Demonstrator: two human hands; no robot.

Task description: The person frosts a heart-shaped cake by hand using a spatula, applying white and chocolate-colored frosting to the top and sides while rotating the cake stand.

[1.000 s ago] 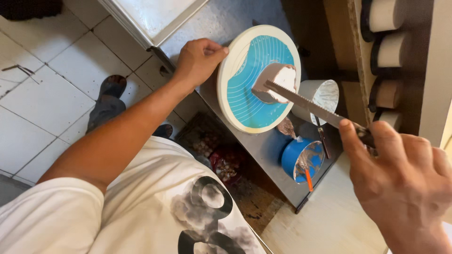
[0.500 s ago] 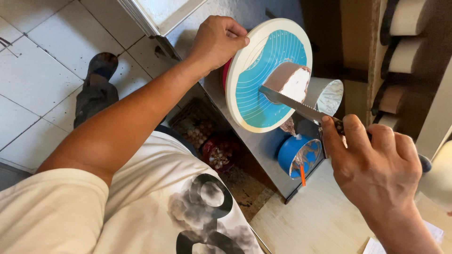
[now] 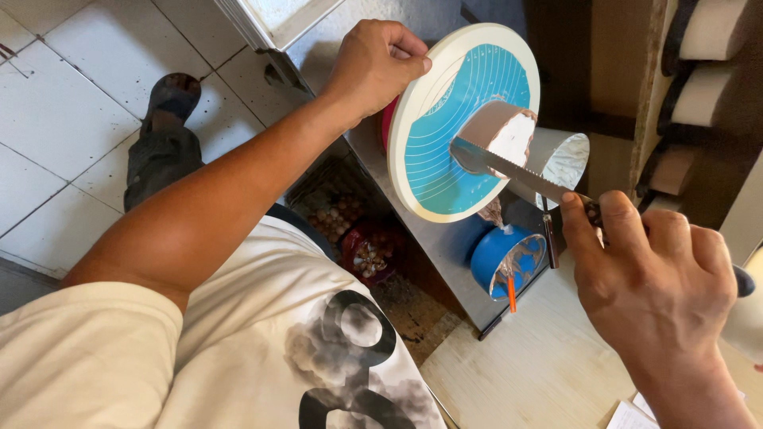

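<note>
Blue disc: a round turntable [image 3: 445, 151] with a cream rim and blue ringed face, tipped up on edge so its face is open to the blade.
Left hand: the left hand [image 3: 373, 67] curls over the upper rim, fingers wrapped behind and thumb in front, steadying the tilt.
Cake: a small slab of cake [image 3: 497, 131], brown outside and white within, clings near the middle of the disc.
Right hand: the right hand [image 3: 656, 270] is closed round the dark handle of a knife [image 3: 517, 169], gripped low so the blade reaches across.
Blade: the serrated steel lies flat under the cake, seemingly to pry it free.
Below: a blue tub [image 3: 501, 258] lined with foil sits on the grey worktop [image 3: 453, 242], beneath the disc's lower edge.
</note>
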